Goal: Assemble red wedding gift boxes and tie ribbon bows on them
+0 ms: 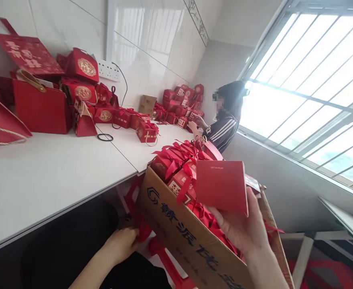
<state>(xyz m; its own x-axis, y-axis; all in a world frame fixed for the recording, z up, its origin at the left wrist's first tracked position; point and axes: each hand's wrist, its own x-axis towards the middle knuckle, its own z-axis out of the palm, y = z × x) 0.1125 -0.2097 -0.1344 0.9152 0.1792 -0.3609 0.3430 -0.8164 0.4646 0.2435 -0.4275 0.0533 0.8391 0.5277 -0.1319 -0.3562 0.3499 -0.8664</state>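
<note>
My right hand (pixel 248 233) grips a red gift box (pixel 220 186), thumb on one side and fingers on the other, raised above an open cardboard carton (pixel 191 245). Its plain face with a small line of print is turned to me. Inside the carton lie several red boxes (pixel 184 180) with ribbon bows and white double-happiness characters. Low on the left, my left hand (pixel 124 243) is curled beside the carton, next to a red surface (pixel 143 228). What its fingers hold, if anything, is hidden.
Red bags and boxes (pixel 42 106) line the wall on a white table (pixel 59 172). A black ring (pixel 104 137) and a small ribboned box (pixel 147 131) lie nearer. Beyond the carton, a person (pixel 224 124) handles stacked red boxes (pixel 184 102). A barred window (pixel 309 88) is at right.
</note>
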